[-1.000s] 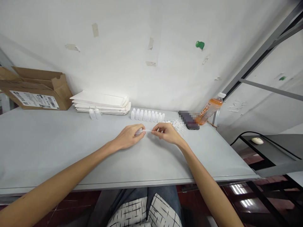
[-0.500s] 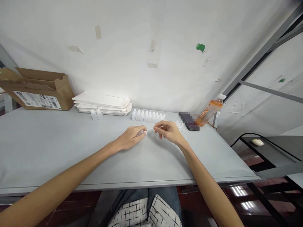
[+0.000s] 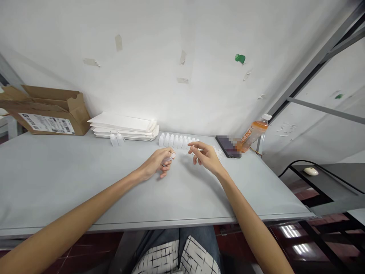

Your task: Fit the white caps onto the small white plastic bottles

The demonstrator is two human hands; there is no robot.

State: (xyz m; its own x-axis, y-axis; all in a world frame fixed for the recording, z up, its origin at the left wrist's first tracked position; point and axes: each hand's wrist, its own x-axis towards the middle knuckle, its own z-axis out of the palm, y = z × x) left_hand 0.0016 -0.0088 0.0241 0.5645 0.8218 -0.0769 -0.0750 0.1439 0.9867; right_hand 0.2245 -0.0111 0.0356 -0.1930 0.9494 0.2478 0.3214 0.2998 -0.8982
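My left hand [image 3: 158,163] is wrapped around a small white plastic dropper bottle [image 3: 172,155]; its end shows at my thumb and the rest is mostly hidden by the fingers. Just to the right, my right hand [image 3: 203,155] hovers over the table with fingers bent and apart, and I see nothing between them. Behind the hands stand rows of similar white dropper bottles [image 3: 179,142], partly covered by my right fingers. Small white pieces [image 3: 219,153] lie scattered beyond the right hand. Off to the left are two white bottles with thin needle tips [image 3: 116,140].
A stack of white envelopes or sheets [image 3: 125,125] lies against the wall, beside an open cardboard box [image 3: 54,110]. On the right are a dark phone [image 3: 226,144] and an orange drink bottle [image 3: 253,133]. The grey table [image 3: 182,201] ends near my lap.
My right hand has let go of a thin white strip-like piece, and its fingers have spread. My left hand has turned and tilted the bottle, moving slightly left.
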